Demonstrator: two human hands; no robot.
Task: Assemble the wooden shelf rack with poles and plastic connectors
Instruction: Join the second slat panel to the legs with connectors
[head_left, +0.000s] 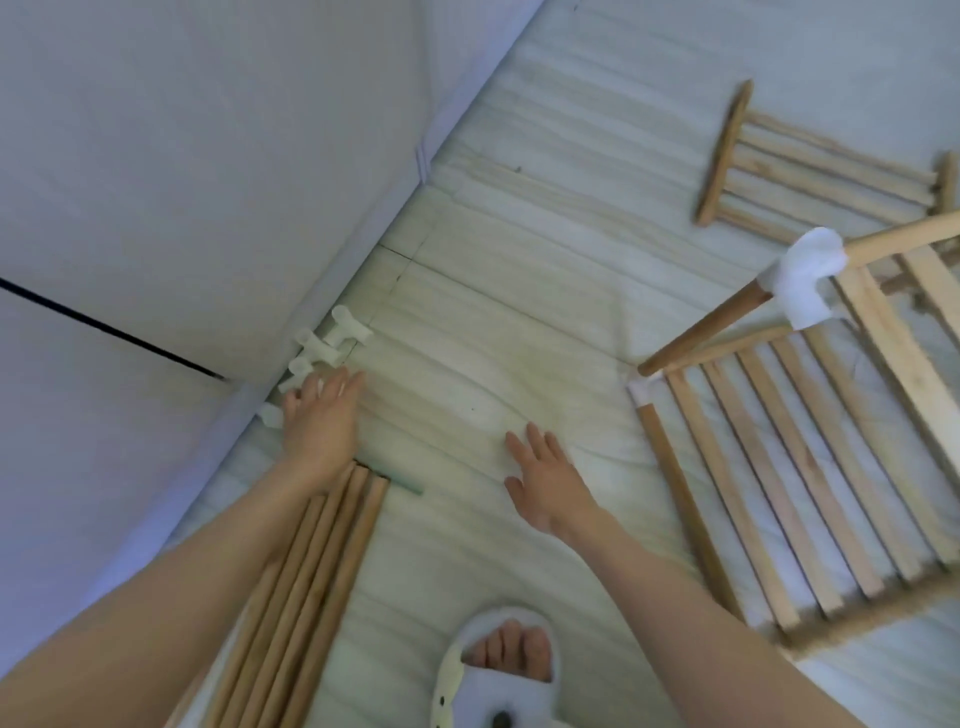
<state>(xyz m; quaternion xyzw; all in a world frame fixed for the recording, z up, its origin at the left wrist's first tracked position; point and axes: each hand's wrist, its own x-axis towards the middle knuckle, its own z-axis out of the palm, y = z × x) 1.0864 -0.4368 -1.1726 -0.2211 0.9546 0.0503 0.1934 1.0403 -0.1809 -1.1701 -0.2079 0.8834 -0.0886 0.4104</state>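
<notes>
Floor (519, 322): left hand (319, 421) at connectors (332, 345), right hand (545, 483) open.

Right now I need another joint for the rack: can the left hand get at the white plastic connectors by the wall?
Probably yes. The left hand is open, its fingers right at the plastic connectors, with nothing lying between them.

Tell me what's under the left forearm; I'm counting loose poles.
Under the left forearm lies a bundle of wooden poles on the floor. About four ends show by the wrist; the arm covers part of the bundle, so more may be hidden.
</notes>
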